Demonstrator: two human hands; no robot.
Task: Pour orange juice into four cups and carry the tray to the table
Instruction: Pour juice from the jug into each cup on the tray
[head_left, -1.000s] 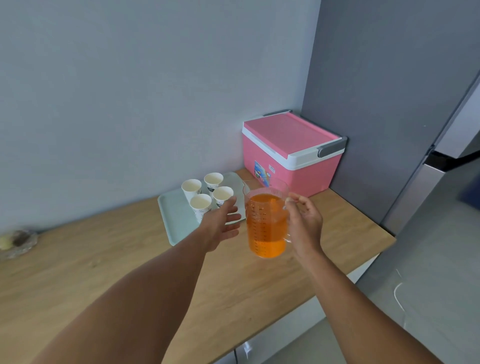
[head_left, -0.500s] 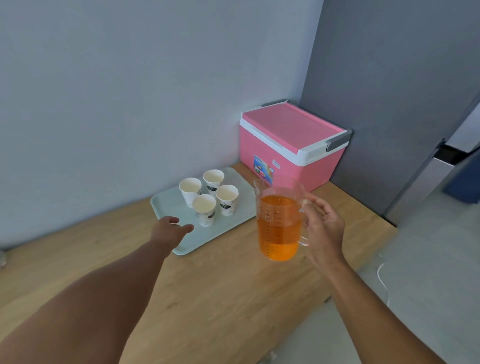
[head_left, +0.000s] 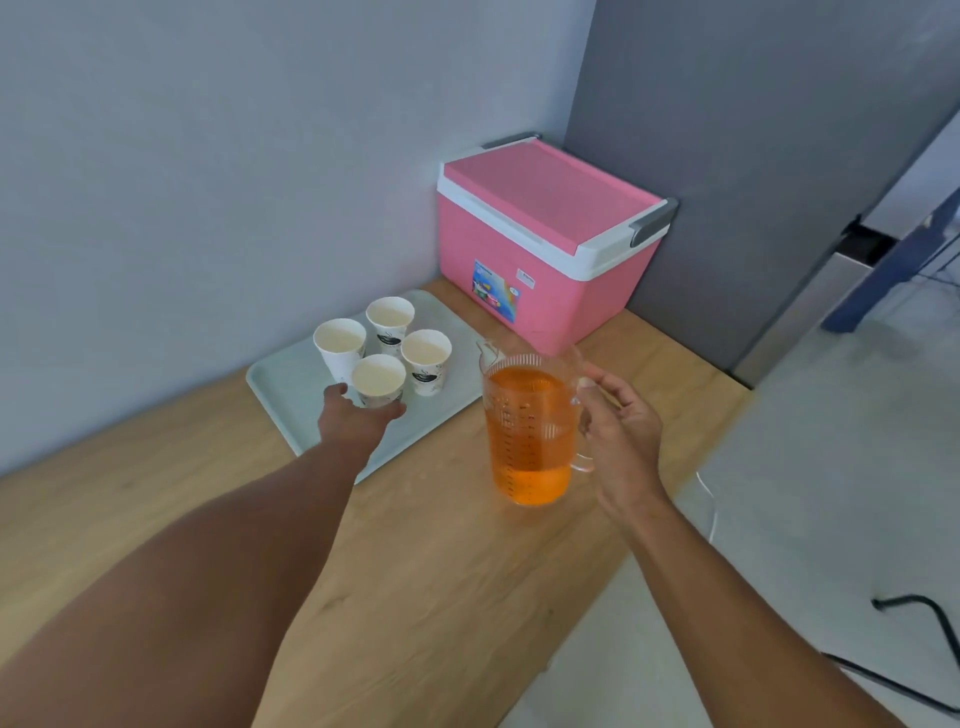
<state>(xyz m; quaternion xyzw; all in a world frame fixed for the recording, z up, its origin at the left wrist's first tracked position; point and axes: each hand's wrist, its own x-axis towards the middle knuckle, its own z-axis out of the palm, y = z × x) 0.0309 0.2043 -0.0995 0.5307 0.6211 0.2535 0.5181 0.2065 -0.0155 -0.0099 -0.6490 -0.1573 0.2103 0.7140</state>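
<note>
Four paper cups (head_left: 387, 358) stand on the tray (head_left: 280, 387) on the desk (head_left: 415, 571). Our left hand (head_left: 353, 418) clasps the nearest cup (head_left: 378, 381); our right hand (head_left: 618, 436) holds the jug (head_left: 530, 431) by its handle. Cups look light and tippy, so we'd steady them low.

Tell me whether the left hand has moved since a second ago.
Yes. The left hand went from beside the jug forward to the nearest cup on the tray.

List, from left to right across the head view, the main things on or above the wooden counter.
Tray → left hand at the nearest paper cup → jug of orange juice → right hand on its handle.
</note>
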